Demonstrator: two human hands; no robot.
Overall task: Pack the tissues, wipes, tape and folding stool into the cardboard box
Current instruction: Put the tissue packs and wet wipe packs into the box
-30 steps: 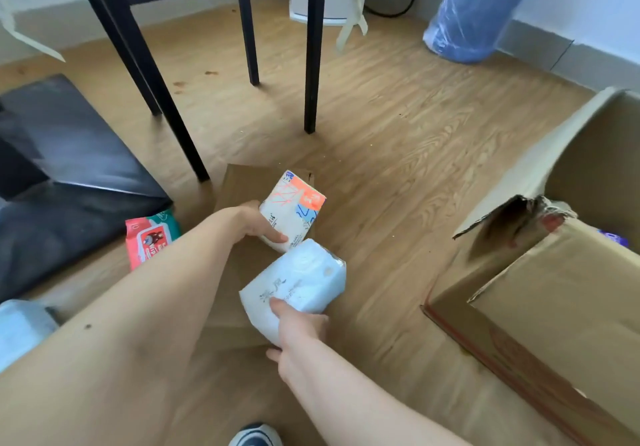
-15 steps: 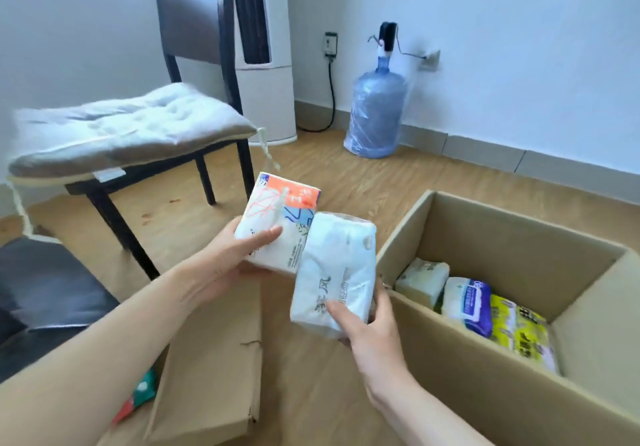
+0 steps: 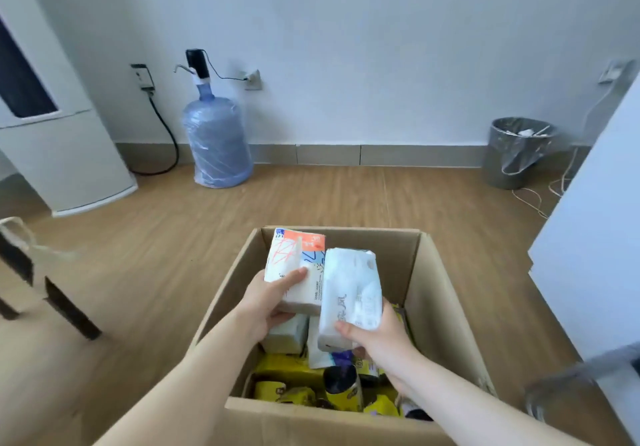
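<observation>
An open cardboard box (image 3: pixel 440 293) stands on the wooden floor right in front of me. My left hand (image 3: pixel 266 303) grips a tissue pack with an orange and white wrapper (image 3: pixel 294 265), held over the box's opening. Beside it, my right hand (image 3: pixel 377 338) holds a white tissue pack (image 3: pixel 349 293), also above the opening. Below them inside the box lie several packs: pale tissue packs (image 3: pixel 287 336), yellow packs (image 3: pixel 280 373) and a dark-topped canister (image 3: pixel 341 383). No tape or folding stool is visible.
A blue water bottle with a pump (image 3: pixel 216 134) stands against the back wall. A white appliance (image 3: pixel 52 147) is at the left, a bin with a plastic liner (image 3: pixel 516 151) at the back right, a white panel (image 3: pixel 595 237) at the right. Dark chair legs (image 3: pixel 52 303) stand at the left.
Both hands lifted the two tissue packs off the floor at the left and carried them rightward. They now hang over the box's opening. My view swung from the chair to the box.
</observation>
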